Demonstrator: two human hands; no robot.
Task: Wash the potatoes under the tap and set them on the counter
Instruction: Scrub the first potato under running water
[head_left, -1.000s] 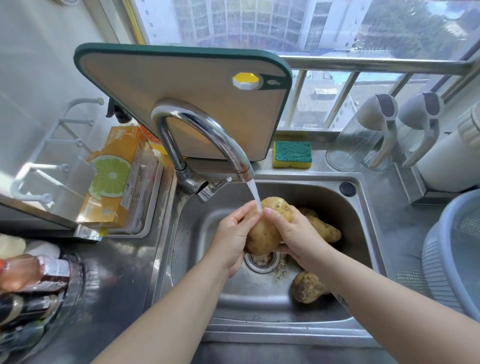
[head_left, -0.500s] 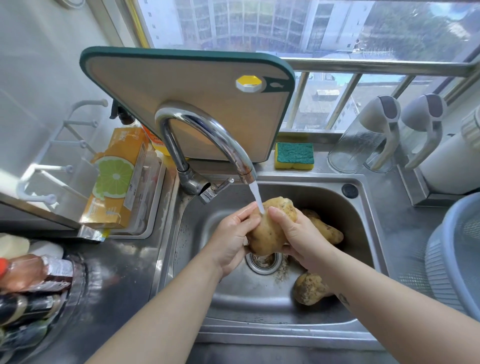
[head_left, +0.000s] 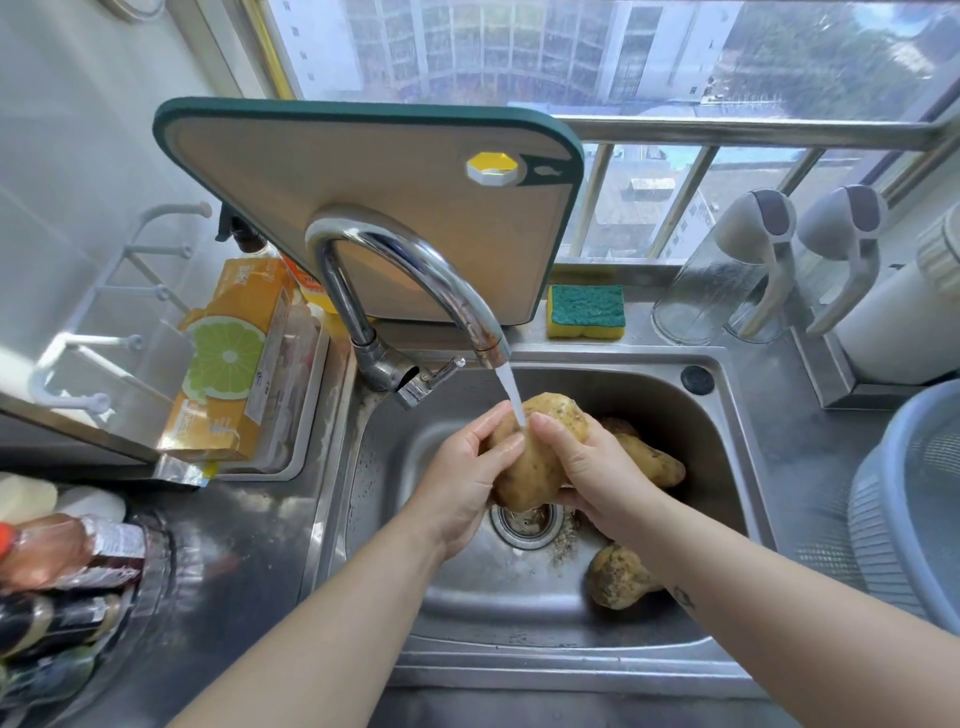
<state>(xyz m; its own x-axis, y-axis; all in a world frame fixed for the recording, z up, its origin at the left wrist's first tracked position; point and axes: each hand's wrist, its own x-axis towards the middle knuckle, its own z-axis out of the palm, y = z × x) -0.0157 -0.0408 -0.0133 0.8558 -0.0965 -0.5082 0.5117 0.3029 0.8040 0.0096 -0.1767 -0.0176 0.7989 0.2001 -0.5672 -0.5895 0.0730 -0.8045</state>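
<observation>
We hold one potato (head_left: 522, 470) under the running tap (head_left: 415, 270) above the sink (head_left: 519, 670), left hand (head_left: 460, 470) and right hand (head_left: 589, 467) both in a clasping grip around it, while at least two other potatoes (head_left: 652, 465) lie unwashed below and none yet sits on the tabletop (head_left: 810, 452).

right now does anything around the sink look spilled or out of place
Only a patch of gritty dirt on the sink floor just right of the drain, probably rinsed off the held potato. Nothing else looks spilled or damaged.
</observation>
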